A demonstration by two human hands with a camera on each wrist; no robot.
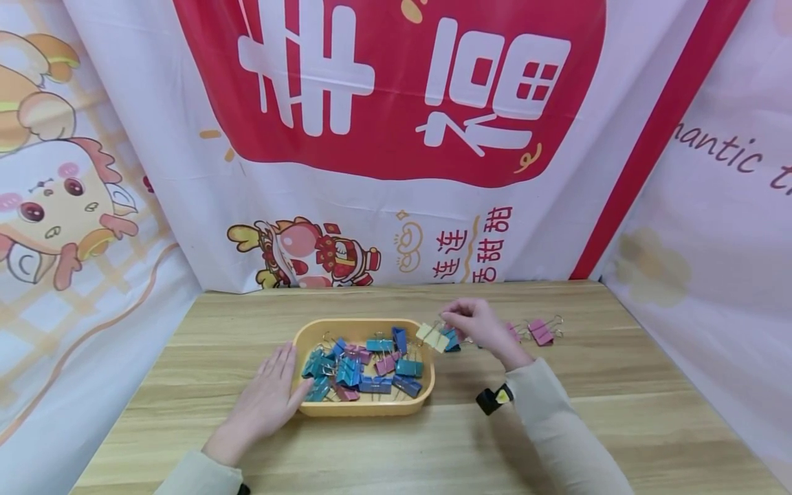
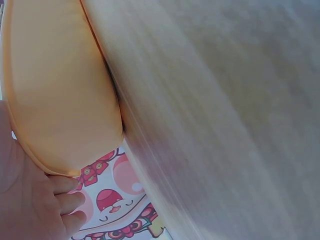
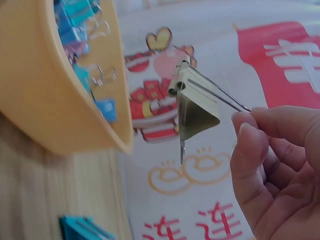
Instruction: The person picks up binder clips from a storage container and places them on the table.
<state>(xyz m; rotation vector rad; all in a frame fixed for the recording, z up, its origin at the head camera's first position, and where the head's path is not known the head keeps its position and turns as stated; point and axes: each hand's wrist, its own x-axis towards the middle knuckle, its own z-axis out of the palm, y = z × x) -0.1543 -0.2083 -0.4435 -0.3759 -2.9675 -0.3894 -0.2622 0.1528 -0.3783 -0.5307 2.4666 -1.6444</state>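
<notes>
A cream binder clip (image 1: 432,337) hangs from my right hand (image 1: 479,328), whose thumb and forefinger pinch one of its wire handles. In the right wrist view that binder clip (image 3: 196,102) is in the air beside the tray's rim. Several blue, teal and pink binder clips (image 1: 375,384) lie jumbled in the yellow plastic tray (image 1: 365,410). My left hand (image 1: 266,392) rests against the tray's left end, fingers straight along the rim and thumb over the near corner. In the left wrist view its fingers lie beside the tray's wall (image 2: 65,90).
On the wooden table (image 1: 365,457), right of the tray, lies a teal binder clip (image 1: 452,339). Farther right is a pink binder clip (image 1: 541,333), with others partly hidden by my right hand. A printed cloth (image 1: 346,192) hangs along the table's back edge.
</notes>
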